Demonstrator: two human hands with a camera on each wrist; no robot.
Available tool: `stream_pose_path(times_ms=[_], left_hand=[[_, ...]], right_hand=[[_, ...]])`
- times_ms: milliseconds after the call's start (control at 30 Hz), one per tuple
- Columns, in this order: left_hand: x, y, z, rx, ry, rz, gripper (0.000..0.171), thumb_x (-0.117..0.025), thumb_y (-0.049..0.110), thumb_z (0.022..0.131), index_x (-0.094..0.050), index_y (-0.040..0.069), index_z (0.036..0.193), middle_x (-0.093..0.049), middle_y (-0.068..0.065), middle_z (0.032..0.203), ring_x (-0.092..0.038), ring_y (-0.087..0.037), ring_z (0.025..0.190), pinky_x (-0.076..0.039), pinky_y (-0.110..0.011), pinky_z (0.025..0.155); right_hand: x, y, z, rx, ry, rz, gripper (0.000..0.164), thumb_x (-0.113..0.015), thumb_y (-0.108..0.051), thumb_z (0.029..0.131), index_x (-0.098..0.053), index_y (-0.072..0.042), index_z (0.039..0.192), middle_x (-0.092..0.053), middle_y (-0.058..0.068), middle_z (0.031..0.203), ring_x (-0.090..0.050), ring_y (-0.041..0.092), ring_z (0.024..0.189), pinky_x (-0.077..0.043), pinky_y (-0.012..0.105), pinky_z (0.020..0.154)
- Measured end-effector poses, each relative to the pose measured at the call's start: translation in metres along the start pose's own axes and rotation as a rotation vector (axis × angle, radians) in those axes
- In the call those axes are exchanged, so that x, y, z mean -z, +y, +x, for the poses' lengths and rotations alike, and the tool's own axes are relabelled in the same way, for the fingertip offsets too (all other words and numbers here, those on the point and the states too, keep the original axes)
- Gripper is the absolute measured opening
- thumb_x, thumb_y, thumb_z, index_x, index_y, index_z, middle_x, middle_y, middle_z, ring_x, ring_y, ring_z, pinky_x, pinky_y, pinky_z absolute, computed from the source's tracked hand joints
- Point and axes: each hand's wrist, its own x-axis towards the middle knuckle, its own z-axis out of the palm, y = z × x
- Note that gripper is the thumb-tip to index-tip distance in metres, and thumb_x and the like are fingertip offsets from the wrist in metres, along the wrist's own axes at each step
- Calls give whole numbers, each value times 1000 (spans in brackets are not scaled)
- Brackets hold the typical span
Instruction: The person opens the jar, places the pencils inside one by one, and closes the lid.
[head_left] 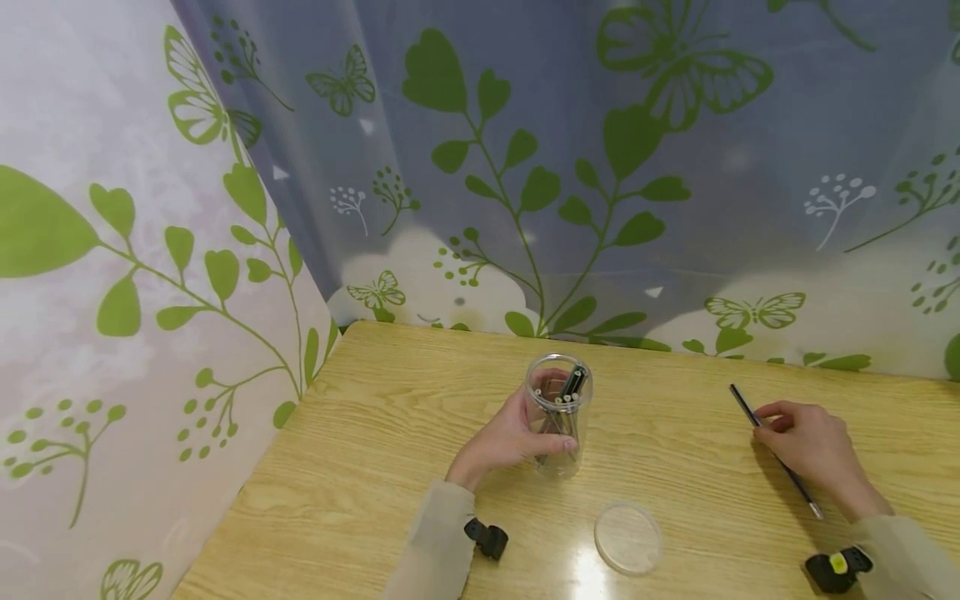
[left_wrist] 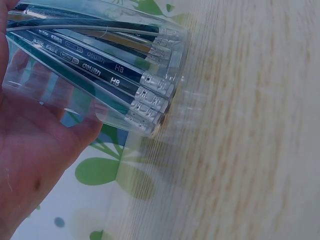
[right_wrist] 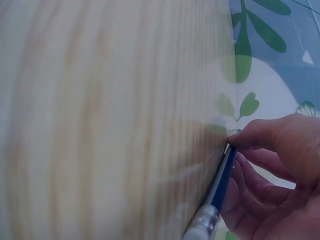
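Note:
My left hand [head_left: 510, 433] grips a clear plastic jar [head_left: 562, 472] around its side, thumb across the front. Several dark pencils stand inside it, and its top is uncovered. In the left wrist view, the pencils [left_wrist: 100, 60] bear "deli" and "HB" lettering, with metal ferrules gathered at the jar's bottom. Over on the right, my right hand [head_left: 813, 446] pinches a single dark pencil [head_left: 795, 478] between thumb and fingers, low over the table. The right wrist view shows this pencil's metal ferrule and pale eraser end [right_wrist: 197, 231] pointing back toward the camera.
A round clear lid [head_left: 628, 539] lies flat on the light wood table [head_left: 360, 467], in front of the jar. Curtains [head_left: 480, 208] printed with green leaves and butterflies hang along the table's back and left edges.

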Motion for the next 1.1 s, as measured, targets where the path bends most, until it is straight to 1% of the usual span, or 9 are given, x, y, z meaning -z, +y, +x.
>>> stream_pose_path(times_ms=[200,333,500,633,700,867,933,1033,1100], left_hand=[[0,0,1,12,-3,-2,81,-77,-1,86,-37,28,151,-52,-2,149,-49,-12,138,-28,-45,123],[0,1,2,7,-6,-3,81,-77,-1,87,-37,27,151,-52,-3,149,-49,-13,138,-29,-45,123],[-1,0,3,-6,-8,-8,81,-77,-2,86,-37,26,151,-52,-5,149,-51,-14,137,-31,-43,123],[-1,0,3,-12,-10,-13,81,-76,-2,86,-37,25,151,-53,-6,149,-51,-15,137,-31,-43,122],[-1,0,3,-9,-11,-9,81,-76,-1,87,-36,25,152,-52,-6,149,-50,-16,138,-31,-43,123],[0,-1,1,7,0,2,81,-77,0,86,-36,26,152,-51,-4,150,-49,-16,139,-28,-46,124],[0,0,0,6,2,0,81,-77,0,86,-37,26,152,-51,-4,150,-49,-16,139,-27,-47,124],[0,2,0,1,-2,-1,81,-77,-1,86,-36,26,152,-51,-4,150,-49,-16,139,-27,-47,124],[-1,2,0,0,-2,-2,81,-77,-1,87,-36,26,152,-51,-4,151,-49,-16,139,-28,-46,124]], right_hand=[[1,1,-2,-9,33,15,36,-69,-16,91,-68,9,116,-75,22,90,-64,16,65,-44,30,56],[3,-2,-3,-24,77,36,38,-69,-17,91,-67,9,119,-75,22,91,-65,16,67,-46,28,53],[6,-7,-4,-40,125,36,40,-68,-20,93,-67,8,121,-75,21,91,-66,16,68,-43,29,59],[8,-12,-5,-59,173,54,43,-67,-22,93,-66,6,125,-75,19,92,-63,8,69,-42,26,57],[9,-16,-7,-69,191,71,44,-66,-23,93,-65,6,126,-75,20,93,-62,3,65,-44,24,52],[13,-26,-9,-84,225,131,45,-66,-22,92,-63,5,129,-74,21,96,-59,-7,56,-50,25,47],[15,-30,-10,-87,243,156,45,-66,-20,92,-63,4,130,-74,14,91,-57,-12,58,-51,24,47],[20,-35,-12,-95,265,197,45,-66,-19,92,-62,2,132,-69,-10,80,-55,-16,59,-52,23,48],[22,-38,-14,-106,272,224,46,-66,-20,93,-61,1,134,-61,-25,75,-55,-16,60,-53,22,49]])
